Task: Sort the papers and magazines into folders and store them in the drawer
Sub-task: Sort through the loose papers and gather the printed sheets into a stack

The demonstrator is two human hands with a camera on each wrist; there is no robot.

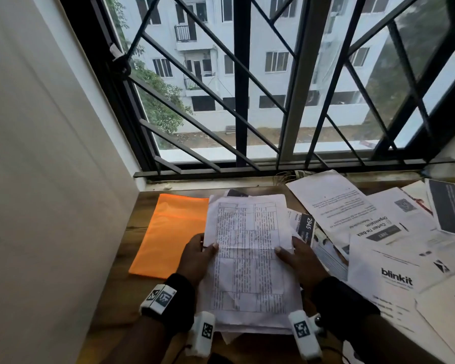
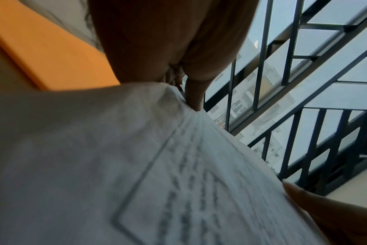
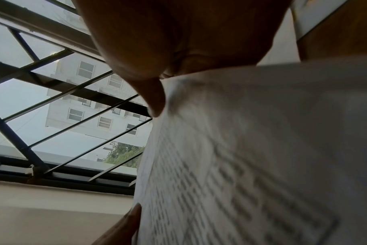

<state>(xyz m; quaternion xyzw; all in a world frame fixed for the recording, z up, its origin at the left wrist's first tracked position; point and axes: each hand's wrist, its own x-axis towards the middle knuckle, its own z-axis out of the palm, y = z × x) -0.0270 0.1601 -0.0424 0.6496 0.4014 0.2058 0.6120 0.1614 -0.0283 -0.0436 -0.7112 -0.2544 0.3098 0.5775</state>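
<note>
Loose papers (image 1: 394, 232) crowd the right; orange folder (image 1: 166, 235) lies left.

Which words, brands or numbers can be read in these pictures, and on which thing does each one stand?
"blinkit": white printed sheet at right.
"2945": dark label on a small slip beside the held stack.
"Curtain Tie-back Organization", upside down: white sheet with a QR code.
"D", cut off: white sheet at the right edge.
Too blurred to read: the table on the white paper stack in both hands, the wrist markers.
</note>
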